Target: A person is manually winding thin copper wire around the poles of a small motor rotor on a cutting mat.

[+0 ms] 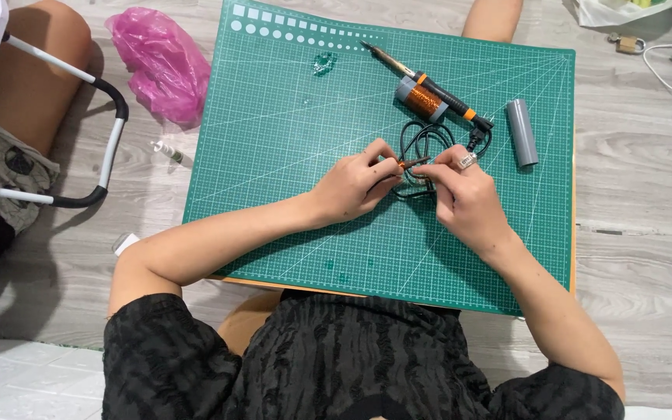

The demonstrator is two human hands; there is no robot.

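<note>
Copper-coloured wire end (412, 163) is being pinched between both hands near the middle of the green cutting mat (274, 194), slightly toward its far right corner. The left hand (355, 185) is closing thumb and forefinger on the wire from one side, while the right hand (464, 194), wearing a ring, is clamping its fingertips on the other end, just over a loop of black cable (421, 144). Doing this well probably means keeping the grip close to the tip and the wrists resting on the mat for steadiness. A soldering iron (421, 78) is lying beyond the hands, crossing a copper coil (421, 99), with a grey tube (521, 132) near the right edge.
</note>
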